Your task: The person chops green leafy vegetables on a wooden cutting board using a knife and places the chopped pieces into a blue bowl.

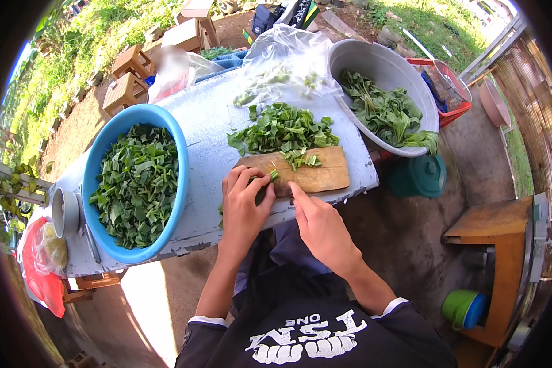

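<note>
My left hand point(247, 195) presses a bunch of green stems point(274, 175) onto the left part of a wooden cutting board point(326, 172). Most of the bunch is hidden under the fingers. My right hand point(319, 223) is closed around a knife, its index finger stretched toward the blade; the handle is covered by the hand and little of the blade shows. Short cut pieces point(299, 158) lie on the board. Behind it spreads a heap of chopped leafy greens point(287, 129). A blue basin point(182, 184) to the left holds many more chopped greens.
A large grey tub point(349, 53) of whole leafy greens stands at the table's right end. Behind the heap lies a clear plastic bag point(290, 55) with greens. A grey bowl point(64, 212) and a red plastic bag point(41, 276) occupy the left end. A wooden shelf point(492, 223) stands right.
</note>
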A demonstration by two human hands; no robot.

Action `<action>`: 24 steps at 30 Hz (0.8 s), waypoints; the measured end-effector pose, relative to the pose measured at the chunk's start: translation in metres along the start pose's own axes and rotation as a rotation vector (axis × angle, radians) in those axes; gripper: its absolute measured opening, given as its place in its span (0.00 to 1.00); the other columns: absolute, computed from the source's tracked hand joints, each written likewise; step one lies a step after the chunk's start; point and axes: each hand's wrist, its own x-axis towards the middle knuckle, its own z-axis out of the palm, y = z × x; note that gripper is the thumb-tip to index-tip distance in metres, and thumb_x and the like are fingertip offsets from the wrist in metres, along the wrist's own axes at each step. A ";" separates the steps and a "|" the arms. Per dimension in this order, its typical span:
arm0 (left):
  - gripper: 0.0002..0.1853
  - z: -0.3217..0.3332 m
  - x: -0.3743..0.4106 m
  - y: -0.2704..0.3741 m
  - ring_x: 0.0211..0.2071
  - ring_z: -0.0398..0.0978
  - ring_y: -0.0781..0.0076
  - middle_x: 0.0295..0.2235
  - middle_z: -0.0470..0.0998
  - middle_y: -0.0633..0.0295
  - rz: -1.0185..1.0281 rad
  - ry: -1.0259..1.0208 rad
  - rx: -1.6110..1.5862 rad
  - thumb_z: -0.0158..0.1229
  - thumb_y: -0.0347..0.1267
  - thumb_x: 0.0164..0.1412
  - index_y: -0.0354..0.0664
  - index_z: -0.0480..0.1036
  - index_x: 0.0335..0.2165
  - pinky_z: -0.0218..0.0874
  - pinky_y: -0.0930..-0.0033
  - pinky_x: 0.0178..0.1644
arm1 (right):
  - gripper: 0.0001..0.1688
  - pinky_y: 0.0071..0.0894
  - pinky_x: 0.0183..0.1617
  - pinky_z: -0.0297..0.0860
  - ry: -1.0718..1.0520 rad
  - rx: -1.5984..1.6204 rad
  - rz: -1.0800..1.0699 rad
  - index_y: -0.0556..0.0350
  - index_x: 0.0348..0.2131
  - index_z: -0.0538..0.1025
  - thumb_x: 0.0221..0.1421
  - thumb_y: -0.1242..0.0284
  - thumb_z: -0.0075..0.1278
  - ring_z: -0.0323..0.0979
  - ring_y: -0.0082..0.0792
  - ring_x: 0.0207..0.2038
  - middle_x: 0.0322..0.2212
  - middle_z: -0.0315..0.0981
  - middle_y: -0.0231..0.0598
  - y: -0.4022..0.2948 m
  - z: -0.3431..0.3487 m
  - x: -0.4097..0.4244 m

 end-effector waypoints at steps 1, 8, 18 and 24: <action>0.09 0.000 -0.001 -0.001 0.49 0.75 0.53 0.39 0.82 0.56 -0.025 -0.009 -0.024 0.71 0.23 0.54 0.34 0.84 0.36 0.66 0.55 0.54 | 0.26 0.59 0.43 0.76 -0.008 0.029 -0.012 0.60 0.65 0.68 0.73 0.71 0.45 0.80 0.64 0.38 0.37 0.80 0.61 0.000 0.003 -0.003; 0.10 0.003 -0.004 -0.009 0.45 0.77 0.54 0.39 0.82 0.54 -0.105 -0.010 -0.169 0.69 0.19 0.54 0.32 0.84 0.38 0.70 0.58 0.51 | 0.26 0.60 0.41 0.75 -0.012 0.145 -0.036 0.61 0.65 0.68 0.73 0.71 0.44 0.79 0.65 0.37 0.35 0.79 0.61 -0.001 0.015 -0.009; 0.11 -0.008 0.000 -0.002 0.49 0.75 0.52 0.40 0.81 0.54 -0.076 -0.048 -0.101 0.67 0.20 0.55 0.32 0.83 0.39 0.68 0.56 0.53 | 0.29 0.57 0.39 0.76 0.034 -0.087 -0.040 0.58 0.67 0.67 0.71 0.72 0.47 0.80 0.62 0.34 0.34 0.79 0.58 -0.010 0.029 0.015; 0.10 -0.006 -0.006 -0.007 0.47 0.76 0.52 0.39 0.81 0.53 -0.115 -0.012 -0.111 0.68 0.20 0.56 0.33 0.83 0.39 0.69 0.56 0.52 | 0.25 0.56 0.37 0.76 0.073 -0.066 0.013 0.52 0.65 0.72 0.72 0.70 0.48 0.81 0.58 0.34 0.33 0.79 0.55 -0.004 0.019 0.009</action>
